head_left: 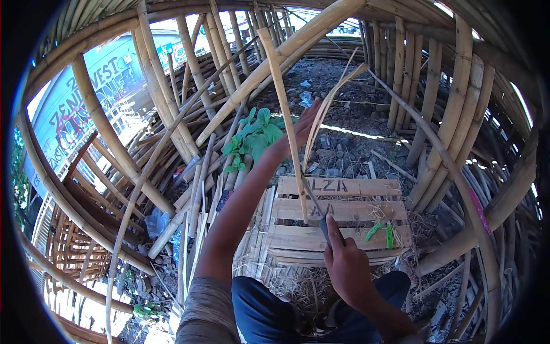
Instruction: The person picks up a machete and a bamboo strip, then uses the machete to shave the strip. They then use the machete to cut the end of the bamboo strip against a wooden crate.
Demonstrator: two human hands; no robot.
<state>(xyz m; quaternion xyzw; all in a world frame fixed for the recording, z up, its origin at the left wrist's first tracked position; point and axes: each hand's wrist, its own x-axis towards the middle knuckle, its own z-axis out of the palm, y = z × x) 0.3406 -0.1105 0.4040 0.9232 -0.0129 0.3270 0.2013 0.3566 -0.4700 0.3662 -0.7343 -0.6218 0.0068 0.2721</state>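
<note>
My right hand (348, 265) is closed around the handle of a knife (317, 202), low over the wooden crate (366, 186). The blade points up and away, at the split between an upright bamboo strip (281, 97) and a thinner bamboo sliver (318, 123). The strip's lower end overlaps the crate's slats in this view. My left arm reaches forward past the strip. Beyond it my left hand (303, 125) has its fingers stretched out, close to the sliver, which bends away to the upper right with a frayed top.
Two bright green objects (389, 235) lie on the crate amid shavings. A leafy plant (259, 135) grows left of my arm, near stacked bamboo poles (197, 186). Slanted bamboo posts (452, 126) enclose both sides. Stones and debris (338, 155) cover the ground behind the crate.
</note>
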